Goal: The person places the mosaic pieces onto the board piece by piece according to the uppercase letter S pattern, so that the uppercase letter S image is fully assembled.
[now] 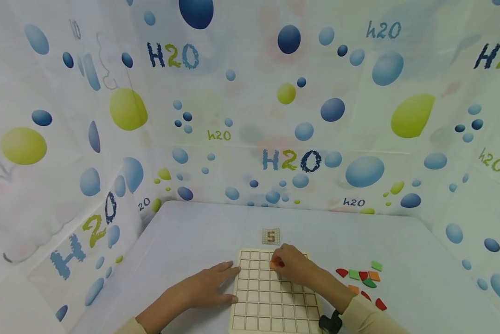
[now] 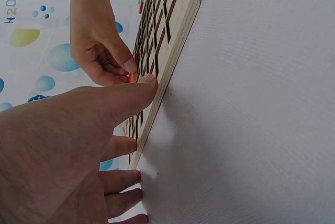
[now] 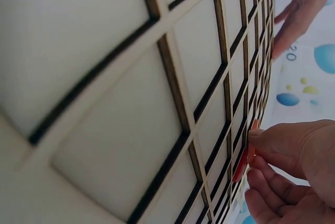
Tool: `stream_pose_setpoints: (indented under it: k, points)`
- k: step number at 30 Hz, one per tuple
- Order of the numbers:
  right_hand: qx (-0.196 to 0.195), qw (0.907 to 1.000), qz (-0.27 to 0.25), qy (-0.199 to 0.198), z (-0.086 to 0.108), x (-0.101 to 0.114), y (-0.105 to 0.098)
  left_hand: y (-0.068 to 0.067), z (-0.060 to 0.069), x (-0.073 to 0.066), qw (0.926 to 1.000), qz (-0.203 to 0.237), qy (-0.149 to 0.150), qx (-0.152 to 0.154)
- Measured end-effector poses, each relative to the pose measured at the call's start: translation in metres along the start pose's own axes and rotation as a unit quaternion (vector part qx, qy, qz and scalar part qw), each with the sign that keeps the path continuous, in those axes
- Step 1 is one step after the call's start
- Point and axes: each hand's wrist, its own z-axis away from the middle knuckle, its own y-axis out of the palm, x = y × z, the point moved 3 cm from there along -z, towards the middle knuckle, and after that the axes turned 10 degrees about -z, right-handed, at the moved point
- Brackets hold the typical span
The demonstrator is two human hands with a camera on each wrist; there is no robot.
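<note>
A wooden grid board (image 1: 258,297) lies on the white table. Over its far part my right hand (image 1: 296,266) pinches an orange piece (image 1: 272,265) between thumb and fingers. In the right wrist view a red piece (image 3: 240,166) lies in the grid beside the orange piece (image 3: 253,143) and the right hand (image 3: 298,166). My left hand (image 1: 206,285) rests with spread fingers against the board's left edge; in the left wrist view the thumb of the left hand (image 2: 78,130) lies on the rim.
A small card (image 1: 271,236) with an S-like pattern lies beyond the board. Right of the board are several loose pieces: green (image 1: 376,266), red (image 1: 381,304) and orange (image 1: 374,276). A patterned curtain (image 1: 250,116) stands behind the table.
</note>
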Motion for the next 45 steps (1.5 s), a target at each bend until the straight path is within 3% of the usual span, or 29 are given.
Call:
stream_pose_setpoints:
  k: [7, 19, 26, 36, 41, 45]
  points:
    - [0.002, 0.9999, -0.012, -0.011, 0.0, 0.0, 0.0, 0.002, -0.001, 0.002, 1.0, -0.002, -0.002, 0.002]
    - [-0.012, 0.9996, -0.025, 0.003, 0.003, -0.001, -0.001, 0.0, -0.001, 0.001, 1.0, -0.001, -0.005, 0.001]
    - [0.002, 0.9995, -0.032, -0.001, 0.009, -0.001, -0.006, 0.0, -0.001, 0.001, 1.0, 0.001, -0.006, 0.006]
    - [-0.035, 0.9962, -0.061, 0.052, 0.041, -0.031, -0.043, 0.002, -0.001, 0.002, 1.0, 0.002, 0.0, 0.004]
    - [-0.066, 0.9952, -0.042, 0.059, 0.062, -0.051, -0.067, 0.001, 0.0, 0.001, 1.0, -0.004, 0.002, -0.001]
    - [-0.078, 0.99, -0.037, 0.112, 0.078, -0.069, -0.084, 0.001, 0.0, 0.001, 1.0, -0.008, 0.003, -0.004]
